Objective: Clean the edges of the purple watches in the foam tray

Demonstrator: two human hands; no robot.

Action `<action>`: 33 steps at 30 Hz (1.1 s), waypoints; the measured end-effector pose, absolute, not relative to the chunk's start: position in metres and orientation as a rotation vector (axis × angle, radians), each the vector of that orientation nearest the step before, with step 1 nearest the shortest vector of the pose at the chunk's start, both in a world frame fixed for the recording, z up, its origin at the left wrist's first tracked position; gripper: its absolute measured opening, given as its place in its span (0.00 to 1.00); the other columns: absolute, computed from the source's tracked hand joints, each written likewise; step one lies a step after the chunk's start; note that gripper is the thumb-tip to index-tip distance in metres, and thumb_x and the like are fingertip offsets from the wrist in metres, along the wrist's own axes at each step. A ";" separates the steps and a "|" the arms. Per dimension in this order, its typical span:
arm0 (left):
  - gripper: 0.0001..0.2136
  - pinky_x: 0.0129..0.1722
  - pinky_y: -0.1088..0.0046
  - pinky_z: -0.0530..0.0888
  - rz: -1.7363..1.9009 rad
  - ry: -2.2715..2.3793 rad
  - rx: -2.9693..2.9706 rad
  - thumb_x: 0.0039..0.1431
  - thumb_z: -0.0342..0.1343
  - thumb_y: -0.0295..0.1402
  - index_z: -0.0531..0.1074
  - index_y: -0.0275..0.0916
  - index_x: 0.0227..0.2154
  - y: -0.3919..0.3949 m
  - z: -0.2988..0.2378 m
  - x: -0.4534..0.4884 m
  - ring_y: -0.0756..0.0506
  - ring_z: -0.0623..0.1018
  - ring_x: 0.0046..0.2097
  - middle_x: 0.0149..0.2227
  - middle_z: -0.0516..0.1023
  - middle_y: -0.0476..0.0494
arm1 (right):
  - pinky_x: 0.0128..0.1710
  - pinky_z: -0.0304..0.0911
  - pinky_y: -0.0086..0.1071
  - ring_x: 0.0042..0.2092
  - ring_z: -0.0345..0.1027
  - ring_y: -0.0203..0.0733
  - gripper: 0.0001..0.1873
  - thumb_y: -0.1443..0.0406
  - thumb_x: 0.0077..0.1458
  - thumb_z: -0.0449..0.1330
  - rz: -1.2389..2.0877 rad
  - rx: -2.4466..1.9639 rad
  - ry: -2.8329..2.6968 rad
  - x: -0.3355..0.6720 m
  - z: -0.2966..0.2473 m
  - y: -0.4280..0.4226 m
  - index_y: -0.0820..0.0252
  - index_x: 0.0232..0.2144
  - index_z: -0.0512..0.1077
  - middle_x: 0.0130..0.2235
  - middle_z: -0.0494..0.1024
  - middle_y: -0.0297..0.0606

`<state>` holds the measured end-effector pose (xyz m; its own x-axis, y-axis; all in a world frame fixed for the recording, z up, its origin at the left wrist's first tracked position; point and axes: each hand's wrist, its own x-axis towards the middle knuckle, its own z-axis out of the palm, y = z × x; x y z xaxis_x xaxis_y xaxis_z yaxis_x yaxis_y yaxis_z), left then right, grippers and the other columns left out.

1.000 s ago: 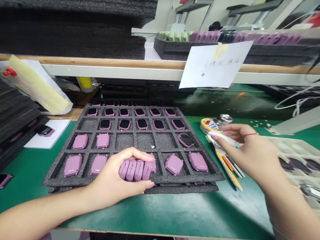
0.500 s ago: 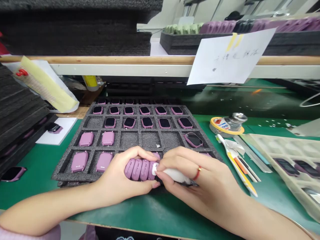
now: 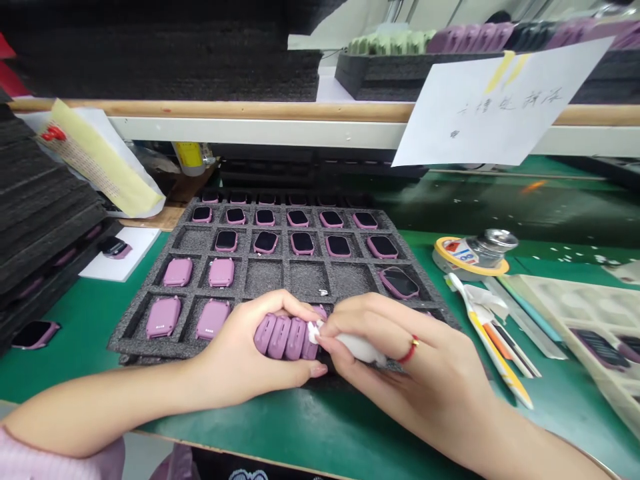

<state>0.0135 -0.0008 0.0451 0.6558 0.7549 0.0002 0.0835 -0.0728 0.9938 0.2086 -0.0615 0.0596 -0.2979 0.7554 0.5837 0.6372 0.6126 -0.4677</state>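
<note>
A row of several purple watch cases [image 3: 286, 337], standing side by side on edge, is clasped between the thumb and fingers of my left hand [image 3: 250, 340]. My right hand [image 3: 400, 353] pinches a white cloth [image 3: 361, 347], and its bunched tip presses against the rightmost case of the row. Both hands are over the near edge of a dark foam tray [image 3: 131, 327]. In the tray, purple watches lie screen up in the far rows, while purple cases [image 3: 163, 317] lie back up in the near left compartments.
Right of the tray lie a toothbrush [image 3: 493, 350], a tape roll [image 3: 470, 257] with a metal-topped bottle, and a cream tray [image 3: 590, 320] holding watches. A watch [image 3: 35, 335] lies at the far left. A shelf edge [image 3: 250, 127] with a hanging paper [image 3: 495, 107] crosses above.
The camera view has shifted, so the scene sits slightly further right. The white cloth's tip has moved a little on the end case; both hands keep their grip.
</note>
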 end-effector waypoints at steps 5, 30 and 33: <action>0.16 0.53 0.69 0.74 0.652 0.716 1.558 0.47 0.70 0.26 0.72 0.41 0.37 -0.002 0.044 0.013 0.46 0.81 0.49 0.45 0.82 0.48 | 0.36 0.71 0.27 0.35 0.73 0.34 0.08 0.74 0.61 0.59 0.180 -1.076 -2.026 0.209 0.056 -0.063 0.57 0.38 0.71 0.35 0.78 0.34; 0.15 0.56 0.64 0.74 0.614 0.749 1.601 0.48 0.71 0.30 0.74 0.42 0.39 -0.001 0.045 0.011 0.43 0.80 0.51 0.47 0.81 0.47 | 0.30 0.63 0.40 0.33 0.76 0.55 0.17 0.48 0.44 0.61 -0.244 -2.263 -1.232 0.338 0.037 -0.066 0.54 0.29 0.68 0.29 0.80 0.43; 0.15 0.58 0.64 0.74 0.595 0.782 1.638 0.50 0.70 0.32 0.74 0.44 0.40 -0.001 0.045 0.010 0.43 0.80 0.53 0.49 0.81 0.47 | 0.30 0.63 0.38 0.28 0.73 0.49 0.16 0.49 0.47 0.59 -0.032 -2.335 -1.314 0.361 0.019 -0.072 0.54 0.25 0.72 0.27 0.81 0.40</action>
